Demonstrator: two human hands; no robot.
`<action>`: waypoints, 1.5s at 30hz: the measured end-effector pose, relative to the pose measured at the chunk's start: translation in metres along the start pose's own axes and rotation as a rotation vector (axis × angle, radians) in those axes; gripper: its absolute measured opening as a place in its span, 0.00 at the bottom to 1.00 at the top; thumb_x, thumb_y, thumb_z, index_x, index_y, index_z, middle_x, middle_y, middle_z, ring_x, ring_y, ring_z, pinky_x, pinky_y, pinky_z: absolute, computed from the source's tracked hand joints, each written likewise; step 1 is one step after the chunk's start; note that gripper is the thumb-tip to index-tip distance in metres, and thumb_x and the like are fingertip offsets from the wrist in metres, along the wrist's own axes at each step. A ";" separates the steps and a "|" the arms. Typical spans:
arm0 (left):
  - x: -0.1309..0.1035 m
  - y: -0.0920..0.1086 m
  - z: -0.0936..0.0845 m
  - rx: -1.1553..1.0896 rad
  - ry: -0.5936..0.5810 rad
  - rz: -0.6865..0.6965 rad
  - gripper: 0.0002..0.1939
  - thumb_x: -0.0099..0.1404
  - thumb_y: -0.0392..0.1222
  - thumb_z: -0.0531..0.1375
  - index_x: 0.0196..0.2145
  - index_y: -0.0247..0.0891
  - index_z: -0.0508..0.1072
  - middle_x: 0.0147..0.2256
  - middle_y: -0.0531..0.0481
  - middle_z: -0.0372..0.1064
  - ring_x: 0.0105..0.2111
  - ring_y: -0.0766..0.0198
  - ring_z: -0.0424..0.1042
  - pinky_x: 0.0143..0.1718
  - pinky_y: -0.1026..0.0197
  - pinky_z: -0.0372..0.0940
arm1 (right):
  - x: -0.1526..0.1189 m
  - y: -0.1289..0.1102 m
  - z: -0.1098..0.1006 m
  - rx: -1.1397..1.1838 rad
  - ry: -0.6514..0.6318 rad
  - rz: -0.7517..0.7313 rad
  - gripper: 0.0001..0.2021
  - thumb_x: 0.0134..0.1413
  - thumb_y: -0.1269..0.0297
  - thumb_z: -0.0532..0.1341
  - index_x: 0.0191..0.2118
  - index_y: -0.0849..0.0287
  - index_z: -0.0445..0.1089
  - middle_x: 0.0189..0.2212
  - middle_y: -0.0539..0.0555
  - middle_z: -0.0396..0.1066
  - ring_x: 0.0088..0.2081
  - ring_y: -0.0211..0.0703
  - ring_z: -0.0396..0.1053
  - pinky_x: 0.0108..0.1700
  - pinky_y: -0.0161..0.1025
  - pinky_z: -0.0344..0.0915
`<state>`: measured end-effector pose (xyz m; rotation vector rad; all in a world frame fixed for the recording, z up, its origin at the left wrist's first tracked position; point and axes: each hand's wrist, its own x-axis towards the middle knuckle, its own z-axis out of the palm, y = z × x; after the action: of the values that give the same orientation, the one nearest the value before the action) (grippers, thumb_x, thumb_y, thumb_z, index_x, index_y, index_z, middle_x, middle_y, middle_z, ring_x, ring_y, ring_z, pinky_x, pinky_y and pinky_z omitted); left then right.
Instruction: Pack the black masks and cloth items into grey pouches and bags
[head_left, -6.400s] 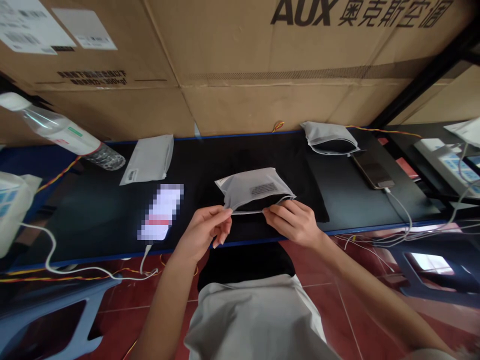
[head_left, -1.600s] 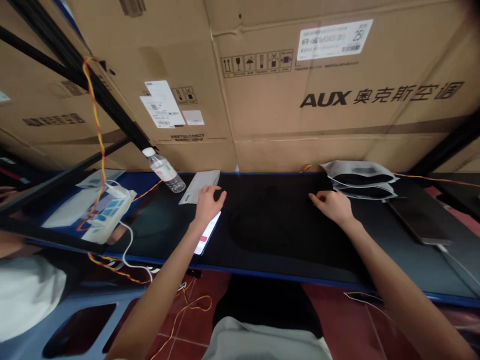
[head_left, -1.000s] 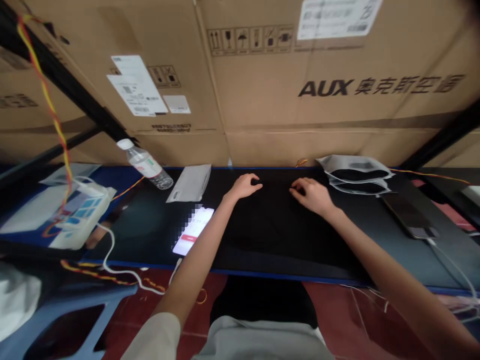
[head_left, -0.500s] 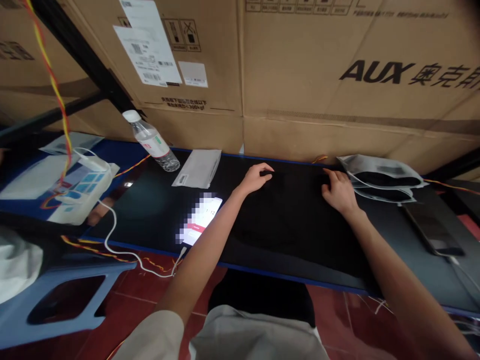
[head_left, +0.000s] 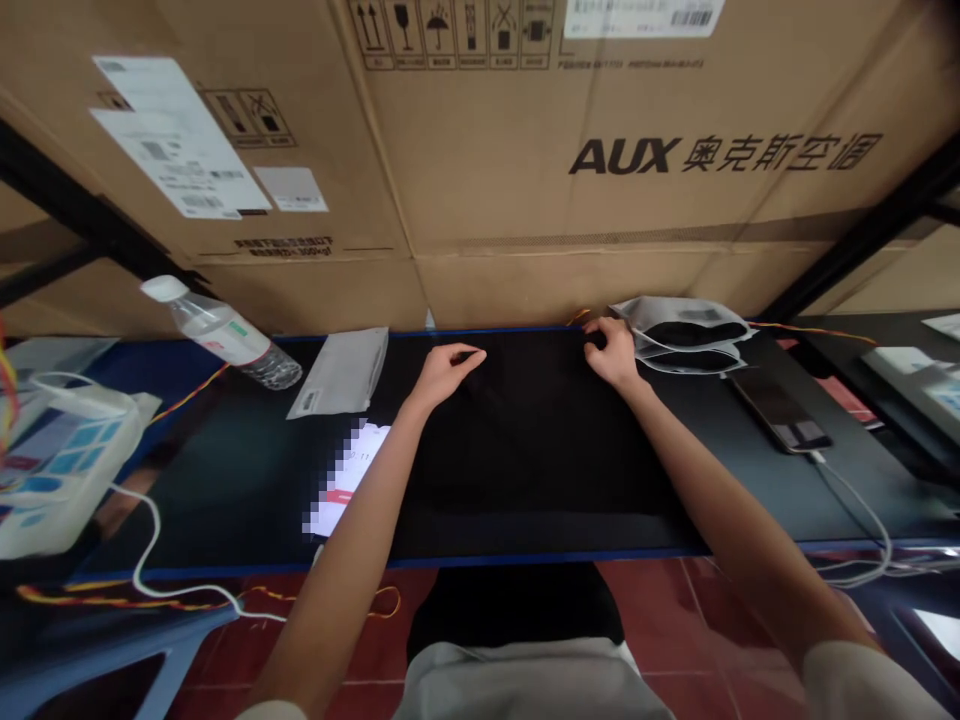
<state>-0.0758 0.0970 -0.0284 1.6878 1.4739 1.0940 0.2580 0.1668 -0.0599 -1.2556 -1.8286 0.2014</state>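
My left hand (head_left: 444, 374) is over the middle of the dark tabletop. Its thumb and forefinger come together at the tips; anything between them blends into the black surface below. To the right, my right hand (head_left: 613, 352) rests near the table's back edge, fingers curved and thumb apart from the forefinger, nothing visible in the gap. Between and below both hands lies a black, cloth-like area (head_left: 525, 450) with indistinct edges. Grey pouches (head_left: 690, 318) with dark openings sit right beside my right hand. A flat grey zip pouch (head_left: 341, 372) lies left of my left hand.
A lit phone (head_left: 349, 480) is partly behind my left forearm. A water bottle (head_left: 229, 335) leans at the back left, near a white power strip (head_left: 82, 440). Another phone (head_left: 780, 410) charges at right. A large cardboard box (head_left: 487, 170) stands behind the table.
The view has swung to the right, so things appear farther left. My left thumb and forefinger have come closer together. My right hand remains beside the grey pouches.
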 end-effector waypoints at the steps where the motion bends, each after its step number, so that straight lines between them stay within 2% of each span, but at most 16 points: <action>1: -0.001 -0.004 0.000 0.017 -0.009 -0.014 0.19 0.61 0.55 0.68 0.42 0.39 0.83 0.42 0.43 0.81 0.43 0.52 0.77 0.49 0.51 0.70 | 0.000 0.002 0.001 0.131 0.017 0.064 0.09 0.42 0.68 0.59 0.34 0.54 0.70 0.38 0.56 0.77 0.45 0.57 0.72 0.55 0.58 0.69; 5: -0.002 -0.015 0.001 -0.004 -0.005 -0.059 0.21 0.57 0.53 0.71 0.44 0.38 0.83 0.42 0.43 0.81 0.42 0.53 0.77 0.46 0.52 0.70 | -0.007 0.006 -0.001 0.500 -0.008 0.307 0.15 0.45 0.60 0.65 0.43 0.53 0.73 0.39 0.51 0.78 0.43 0.51 0.74 0.52 0.53 0.72; 8: -0.003 -0.018 0.002 -0.072 0.045 -0.107 0.22 0.56 0.52 0.71 0.45 0.39 0.82 0.34 0.47 0.79 0.35 0.57 0.75 0.36 0.57 0.70 | -0.011 0.004 -0.006 0.636 -0.103 0.410 0.24 0.44 0.52 0.73 0.49 0.52 0.76 0.42 0.52 0.79 0.44 0.51 0.75 0.52 0.52 0.73; 11: -0.004 -0.017 0.002 -0.136 0.064 -0.123 0.22 0.56 0.56 0.71 0.43 0.38 0.82 0.28 0.51 0.75 0.29 0.60 0.72 0.29 0.60 0.67 | -0.013 -0.002 -0.012 0.776 -0.152 0.435 0.23 0.44 0.50 0.76 0.46 0.52 0.79 0.40 0.52 0.80 0.42 0.50 0.77 0.51 0.51 0.75; 14: -0.008 -0.013 -0.003 -0.171 0.014 -0.113 0.23 0.57 0.58 0.71 0.42 0.37 0.82 0.29 0.50 0.76 0.30 0.61 0.73 0.30 0.60 0.68 | -0.016 -0.007 -0.023 0.824 -0.148 0.370 0.18 0.45 0.52 0.76 0.42 0.52 0.80 0.40 0.51 0.81 0.44 0.50 0.78 0.53 0.51 0.75; 17: -0.011 -0.008 -0.010 -0.156 -0.085 -0.065 0.25 0.56 0.54 0.72 0.48 0.40 0.81 0.37 0.49 0.80 0.37 0.58 0.77 0.38 0.58 0.71 | -0.025 -0.009 -0.037 0.796 -0.196 0.297 0.16 0.46 0.56 0.76 0.42 0.51 0.81 0.43 0.51 0.82 0.47 0.51 0.79 0.57 0.52 0.73; 19: -0.014 -0.004 -0.013 -0.123 -0.109 -0.006 0.24 0.56 0.50 0.72 0.50 0.42 0.81 0.42 0.48 0.81 0.41 0.57 0.78 0.45 0.55 0.71 | -0.032 -0.009 -0.047 0.781 -0.233 0.256 0.13 0.47 0.58 0.75 0.40 0.52 0.81 0.46 0.52 0.82 0.50 0.52 0.78 0.60 0.54 0.71; 23: -0.025 0.003 -0.014 -0.056 -0.045 0.105 0.16 0.57 0.42 0.70 0.45 0.41 0.83 0.46 0.45 0.82 0.47 0.53 0.79 0.54 0.50 0.70 | -0.045 -0.005 -0.060 0.739 -0.209 0.173 0.04 0.48 0.62 0.73 0.32 0.52 0.81 0.45 0.53 0.82 0.53 0.56 0.77 0.62 0.58 0.68; 26: -0.038 0.005 -0.012 -0.020 -0.023 0.182 0.10 0.59 0.37 0.66 0.40 0.41 0.84 0.45 0.45 0.82 0.49 0.52 0.80 0.58 0.46 0.69 | -0.052 -0.001 -0.066 0.665 -0.231 0.063 0.02 0.49 0.63 0.72 0.32 0.51 0.82 0.43 0.53 0.83 0.54 0.57 0.77 0.63 0.60 0.67; 31: -0.055 0.003 -0.011 0.110 0.035 0.317 0.15 0.59 0.30 0.59 0.35 0.43 0.84 0.46 0.48 0.82 0.49 0.55 0.80 0.58 0.46 0.70 | -0.064 0.006 -0.071 0.486 -0.331 -0.129 0.06 0.54 0.65 0.67 0.36 0.49 0.82 0.46 0.52 0.82 0.58 0.55 0.74 0.64 0.60 0.67; 38: -0.067 0.000 -0.010 0.389 -0.046 0.359 0.17 0.57 0.28 0.59 0.38 0.46 0.82 0.50 0.51 0.81 0.51 0.53 0.78 0.58 0.44 0.68 | -0.068 0.001 -0.076 0.260 -0.351 -0.224 0.14 0.50 0.71 0.61 0.39 0.51 0.82 0.48 0.52 0.81 0.61 0.56 0.72 0.63 0.61 0.67; 40: -0.071 0.003 -0.008 0.458 -0.061 0.368 0.16 0.57 0.29 0.59 0.37 0.45 0.81 0.51 0.50 0.80 0.53 0.52 0.76 0.58 0.43 0.67 | -0.068 -0.003 -0.076 0.200 -0.375 -0.255 0.13 0.51 0.69 0.61 0.38 0.52 0.82 0.48 0.53 0.81 0.61 0.58 0.72 0.62 0.61 0.68; 42: -0.074 0.007 -0.005 0.499 -0.086 0.381 0.13 0.57 0.30 0.59 0.36 0.44 0.79 0.53 0.49 0.79 0.56 0.49 0.74 0.59 0.41 0.65 | -0.068 -0.008 -0.075 0.154 -0.386 -0.273 0.10 0.56 0.66 0.61 0.36 0.52 0.81 0.47 0.53 0.81 0.59 0.58 0.73 0.60 0.59 0.69; 45: -0.076 0.010 -0.002 0.502 -0.118 0.407 0.09 0.58 0.33 0.61 0.35 0.43 0.77 0.56 0.48 0.76 0.60 0.48 0.71 0.61 0.41 0.63 | -0.069 -0.017 -0.071 0.068 -0.331 -0.252 0.11 0.64 0.60 0.60 0.34 0.51 0.79 0.44 0.54 0.81 0.53 0.55 0.76 0.57 0.55 0.71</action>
<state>-0.0745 0.0200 -0.0321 2.4407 1.4428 0.8368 0.3054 0.0788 -0.0469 -0.9754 -2.2236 0.3448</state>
